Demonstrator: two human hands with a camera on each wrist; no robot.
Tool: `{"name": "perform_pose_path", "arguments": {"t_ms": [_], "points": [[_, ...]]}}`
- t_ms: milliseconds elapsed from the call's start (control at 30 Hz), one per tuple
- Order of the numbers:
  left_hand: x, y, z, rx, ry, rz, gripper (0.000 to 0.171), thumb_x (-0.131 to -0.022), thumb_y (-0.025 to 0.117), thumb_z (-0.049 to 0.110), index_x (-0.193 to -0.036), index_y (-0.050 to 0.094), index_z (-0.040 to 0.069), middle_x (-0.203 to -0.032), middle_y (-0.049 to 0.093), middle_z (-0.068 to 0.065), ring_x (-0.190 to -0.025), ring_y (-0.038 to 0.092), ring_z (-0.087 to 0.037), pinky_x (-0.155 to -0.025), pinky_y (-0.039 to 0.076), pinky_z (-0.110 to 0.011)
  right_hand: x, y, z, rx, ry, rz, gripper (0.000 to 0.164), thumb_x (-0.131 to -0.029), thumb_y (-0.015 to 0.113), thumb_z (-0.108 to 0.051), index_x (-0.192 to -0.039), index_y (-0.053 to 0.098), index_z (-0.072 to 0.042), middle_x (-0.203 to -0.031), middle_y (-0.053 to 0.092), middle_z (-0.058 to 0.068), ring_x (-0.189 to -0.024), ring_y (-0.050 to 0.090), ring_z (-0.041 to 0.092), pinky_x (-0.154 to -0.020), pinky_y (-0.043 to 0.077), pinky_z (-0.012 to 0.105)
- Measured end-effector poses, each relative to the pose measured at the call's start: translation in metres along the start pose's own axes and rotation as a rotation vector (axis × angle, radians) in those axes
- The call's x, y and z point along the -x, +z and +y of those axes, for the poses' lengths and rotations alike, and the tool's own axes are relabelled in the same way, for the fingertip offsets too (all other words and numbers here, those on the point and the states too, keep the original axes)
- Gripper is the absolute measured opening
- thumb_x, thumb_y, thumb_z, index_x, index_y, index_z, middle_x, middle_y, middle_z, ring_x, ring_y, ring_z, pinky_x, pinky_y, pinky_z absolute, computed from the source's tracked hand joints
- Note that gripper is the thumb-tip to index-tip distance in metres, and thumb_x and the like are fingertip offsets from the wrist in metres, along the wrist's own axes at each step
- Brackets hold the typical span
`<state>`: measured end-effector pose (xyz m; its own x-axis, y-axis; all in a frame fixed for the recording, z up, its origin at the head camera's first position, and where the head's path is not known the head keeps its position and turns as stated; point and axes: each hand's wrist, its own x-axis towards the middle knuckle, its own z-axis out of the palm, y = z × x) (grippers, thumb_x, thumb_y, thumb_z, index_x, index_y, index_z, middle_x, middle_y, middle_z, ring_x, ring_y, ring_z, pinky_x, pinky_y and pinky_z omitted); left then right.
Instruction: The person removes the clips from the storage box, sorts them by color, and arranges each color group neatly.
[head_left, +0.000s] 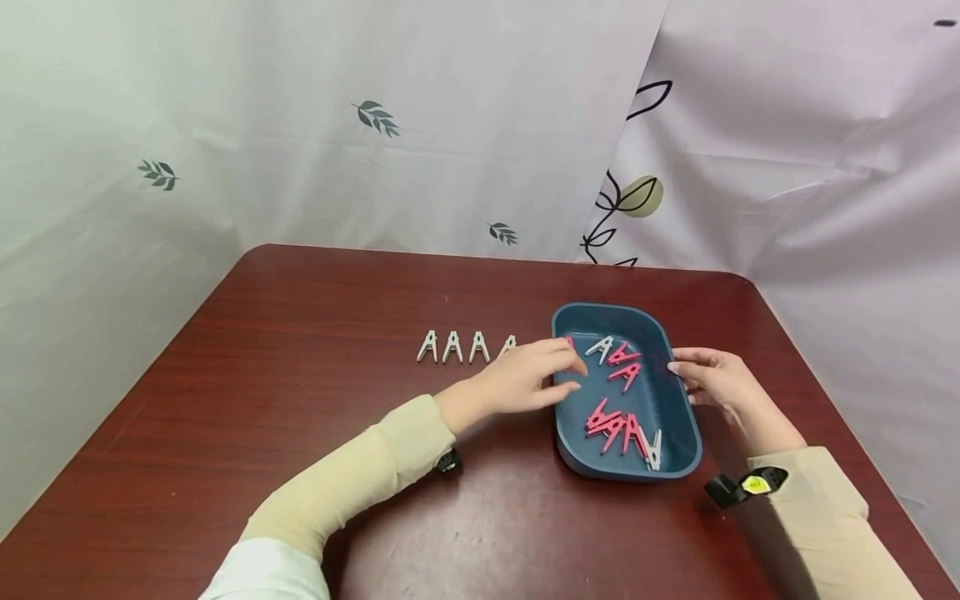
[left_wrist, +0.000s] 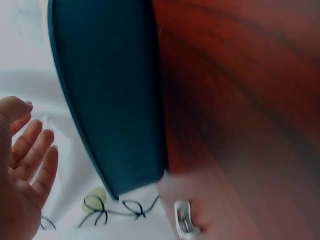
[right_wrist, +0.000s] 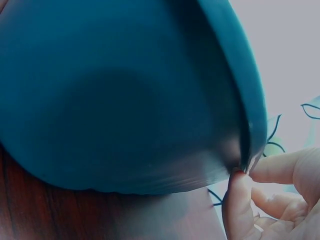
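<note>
A blue plastic bin [head_left: 675, 417] stands on the table with several pink clothespins [head_left: 613, 427] and a few white clothespins [head_left: 600, 348] lying in it. My left hand [head_left: 528, 375] hovers over the bin's left rim, thumb and fingers apart, holding nothing. In the left wrist view those fingers [left_wrist: 32, 155] are spread loosely beside the bin's wall [left_wrist: 110, 100]. My right hand [head_left: 716, 382] grips the bin's right rim. Seen from the right wrist, the thumb and a finger pinch that rim [right_wrist: 252, 115].
A row of several white clothespins [head_left: 453, 347] lies left of the bin, the rightmost partly behind my left hand. The dark red table [head_left: 300, 400] ends at a pale curtain [head_left: 450, 167] with leaf prints.
</note>
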<state>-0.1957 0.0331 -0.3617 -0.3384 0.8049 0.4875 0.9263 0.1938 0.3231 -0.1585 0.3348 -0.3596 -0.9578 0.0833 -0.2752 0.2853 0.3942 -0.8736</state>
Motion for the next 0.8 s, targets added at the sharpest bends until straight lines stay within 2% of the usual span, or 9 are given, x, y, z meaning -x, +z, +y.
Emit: {"name": "perform_pose_path", "arguments": {"t_ms": [367,533,800], "points": [[-0.02,0.022,0.017,0.002,0.062,-0.135,0.019,-0.089,0.064,0.019,-0.107,0.066,0.012,-0.107,0.062,0.001,-0.101,0.057,-0.009,-0.091,0.043,-0.014,0.002,0.002,0.0,0.002,0.017,-0.005,0.057,-0.094,0.059,-0.02,-0.136,0.038,0.013,-0.07,0.064,-0.013,-0.062,0.06,0.004,-0.058,0.054,0.024],[-0.03,0.028,0.023,-0.004,0.046,-0.212,0.021,-0.09,0.064,0.022,-0.109,0.066,0.013,-0.109,0.062,0.002,-0.099,0.057,-0.007,-0.089,0.042,-0.011,0.002,0.001,-0.001,-0.001,0.016,-0.011,0.058,-0.094,0.059,-0.02,-0.136,0.037,0.013,-0.07,0.064,-0.013,-0.062,0.06,0.004,-0.058,0.054,0.024],[-0.048,0.041,0.033,-0.058,0.085,-0.326,0.023,-0.092,0.063,0.026,-0.112,0.064,0.015,-0.109,0.062,0.003,-0.099,0.055,-0.005,-0.088,0.04,-0.008,0.002,0.0,-0.002,0.002,-0.001,-0.014,0.057,-0.095,0.058,-0.019,-0.135,0.037,0.014,-0.071,0.064,-0.013,-0.062,0.06,0.004,-0.058,0.054,0.025]]}}
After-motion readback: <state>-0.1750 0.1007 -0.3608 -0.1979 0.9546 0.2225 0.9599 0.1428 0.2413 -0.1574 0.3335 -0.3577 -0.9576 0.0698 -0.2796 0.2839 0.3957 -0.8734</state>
